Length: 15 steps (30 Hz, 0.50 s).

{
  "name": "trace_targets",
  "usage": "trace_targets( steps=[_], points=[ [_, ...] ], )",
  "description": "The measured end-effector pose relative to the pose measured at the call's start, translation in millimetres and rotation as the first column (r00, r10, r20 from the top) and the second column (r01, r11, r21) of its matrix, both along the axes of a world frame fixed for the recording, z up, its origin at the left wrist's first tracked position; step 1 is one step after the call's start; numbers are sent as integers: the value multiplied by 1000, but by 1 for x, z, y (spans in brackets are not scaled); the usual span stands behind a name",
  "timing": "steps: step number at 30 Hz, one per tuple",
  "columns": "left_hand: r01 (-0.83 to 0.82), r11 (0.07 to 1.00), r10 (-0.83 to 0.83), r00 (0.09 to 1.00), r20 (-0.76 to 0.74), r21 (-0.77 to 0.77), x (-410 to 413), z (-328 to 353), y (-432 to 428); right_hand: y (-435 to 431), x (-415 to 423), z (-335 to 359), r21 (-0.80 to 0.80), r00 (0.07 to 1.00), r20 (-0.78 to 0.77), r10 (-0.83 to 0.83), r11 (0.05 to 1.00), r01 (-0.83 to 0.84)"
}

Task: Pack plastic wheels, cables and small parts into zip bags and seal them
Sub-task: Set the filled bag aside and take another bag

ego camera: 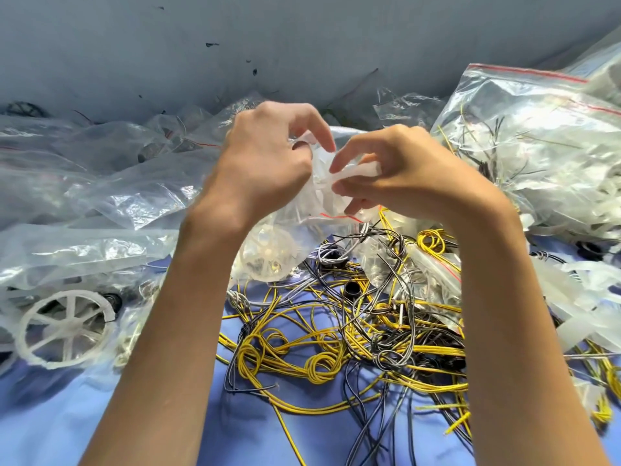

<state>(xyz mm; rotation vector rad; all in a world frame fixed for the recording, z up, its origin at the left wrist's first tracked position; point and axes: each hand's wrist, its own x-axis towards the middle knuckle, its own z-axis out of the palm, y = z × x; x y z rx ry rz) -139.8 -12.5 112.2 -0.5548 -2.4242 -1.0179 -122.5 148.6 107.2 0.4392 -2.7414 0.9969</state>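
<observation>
Head view: blue cloth covers the work surface, smooth, with a grey wall behind. Far right, a big zip bag, clear and crinkled with a red seal line, is stuffed with white strips and thin wires. On the left is a heap of empty clear bags, glossy and wrinkled. In the centre, a cable tangle of yellow loops and black and grey strands is spread on the cloth. Both bare forearms come up from the bottom edge, wrists bent and hands meeting above the tangle. The left hand shows its back to the camera, fingers curled, gripping the bunched top of a small zip bag. The right hand is knuckles up, thumb and forefinger pinching a flat white strip at the bag's mouth. The bag hangs between the hands, off the cloth, with a clear spoked wheel inside near its bottom. A white spoked wheel, round and matte with a gap in its rim, lies at the left on the cloth. Small black caps sit among the cables.
</observation>
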Motion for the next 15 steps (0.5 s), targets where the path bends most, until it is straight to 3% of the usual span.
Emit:
trace_targets(
  steps=[8,11,15],
  points=[
    [59,981,-51,998,47,-185,9,8,-4,1,-5,-3,88,998,20,-55,995,53],
    [25,986,-23,1000,11,-163,9,9,0,-2,-2,0,87,999,35,13,996,-16],
    [1,995,-2,1000,-13,-97,10,9,0,-2,-6,-3,258,995,98,2,966,-28]
  ],
)
